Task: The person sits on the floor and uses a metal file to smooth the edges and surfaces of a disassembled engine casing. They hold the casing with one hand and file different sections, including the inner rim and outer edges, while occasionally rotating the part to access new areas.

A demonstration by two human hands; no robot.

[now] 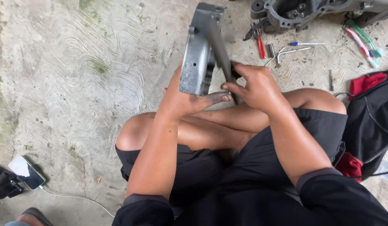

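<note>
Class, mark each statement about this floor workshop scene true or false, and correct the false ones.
1. The left hand steadies a grey cast-metal cover. True.
2. The right hand holds a paintbrush. False: it grips a long dark metal file laid against the cover.
3. Red-handled pliers lie on the concrete floor. True.
4. A white smartphone lies on the person's lap. False: it lies on the floor, cable attached.

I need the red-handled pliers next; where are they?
Head view, upper right: the pliers lie on the concrete floor, between the grey cover and the hex keys.
</note>
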